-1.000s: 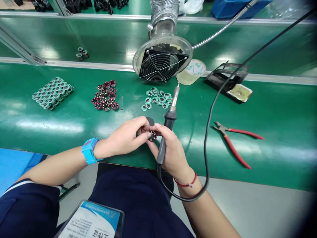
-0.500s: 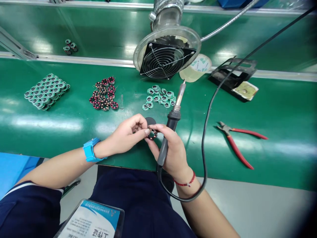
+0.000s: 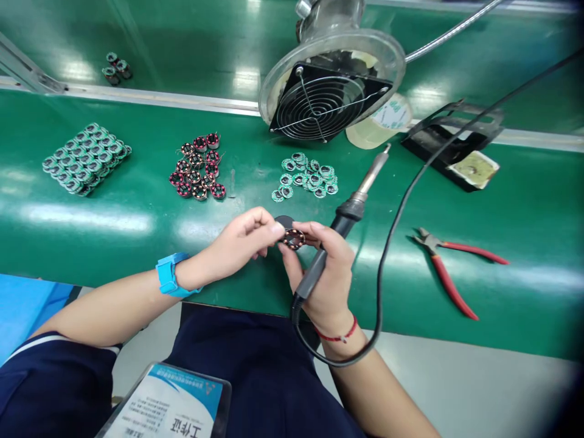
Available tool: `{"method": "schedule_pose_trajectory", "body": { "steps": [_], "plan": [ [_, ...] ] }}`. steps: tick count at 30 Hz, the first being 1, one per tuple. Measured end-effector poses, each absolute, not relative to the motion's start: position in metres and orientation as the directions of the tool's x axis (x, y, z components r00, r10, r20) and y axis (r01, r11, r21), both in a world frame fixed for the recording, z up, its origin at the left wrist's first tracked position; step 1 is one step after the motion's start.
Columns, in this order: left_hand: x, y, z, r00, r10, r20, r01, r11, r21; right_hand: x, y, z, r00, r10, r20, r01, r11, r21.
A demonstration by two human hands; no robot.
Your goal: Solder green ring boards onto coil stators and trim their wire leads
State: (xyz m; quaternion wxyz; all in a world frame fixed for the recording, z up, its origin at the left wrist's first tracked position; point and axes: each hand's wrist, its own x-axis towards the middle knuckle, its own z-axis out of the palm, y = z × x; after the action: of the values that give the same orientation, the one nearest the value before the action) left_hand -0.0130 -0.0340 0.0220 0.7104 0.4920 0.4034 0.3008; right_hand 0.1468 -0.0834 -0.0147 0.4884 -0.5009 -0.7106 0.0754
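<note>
My right hand is closed round the grey and black soldering iron, whose metal tip points up and away to the right. The thumb and fingers of that hand also hold a small ring-shaped motor stator with copper windings. My left hand is closed, its thumb and finger pinching at the stator's left edge; whether a wire is between them I cannot make out. Just behind the stator a dark round disc shows in part on the green bench.
Wound stators, loose green circuit boards and a stacked block of boards lie on the bench. A fume extractor fan hangs above. At the right are a tape roll, iron stand, cutting pliers and the iron's cable.
The soldering iron has tilted further right, and my right hand and the stator have shifted slightly right. My left fingers now cover less of the stator. The view has shifted a little.
</note>
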Motion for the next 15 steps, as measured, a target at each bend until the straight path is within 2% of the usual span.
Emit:
{"method": "schedule_pose_trajectory", "body": {
  "steps": [2,4,7,10,15],
  "plan": [
    [-0.0130,-0.0347,0.0216,0.499,0.824,-0.268,0.073,0.269,0.960,0.1456,-0.0842,-0.0169,-0.062,0.798,0.599,0.656,0.485,-0.578],
    [-0.0130,-0.0358,0.0210,0.479,0.839,-0.257,0.105,0.236,0.966,0.1446,-0.0851,-0.0177,-0.052,0.810,0.584,0.678,0.458,-0.575],
    [-0.0137,-0.0355,0.0208,0.426,0.869,-0.253,0.045,0.259,0.965,0.1453,-0.0857,-0.0164,0.022,0.826,0.563,0.698,0.390,-0.601],
    [-0.0146,-0.0319,0.0213,0.363,0.903,-0.229,-0.009,0.249,0.968,0.1476,-0.0853,-0.0150,-0.007,0.841,0.541,0.695,0.393,-0.602],
    [-0.0147,-0.0261,0.0189,0.507,0.828,-0.239,0.141,0.194,0.971,0.1484,-0.0847,-0.0138,-0.144,0.843,0.518,0.680,0.465,-0.567]
  ]
}}
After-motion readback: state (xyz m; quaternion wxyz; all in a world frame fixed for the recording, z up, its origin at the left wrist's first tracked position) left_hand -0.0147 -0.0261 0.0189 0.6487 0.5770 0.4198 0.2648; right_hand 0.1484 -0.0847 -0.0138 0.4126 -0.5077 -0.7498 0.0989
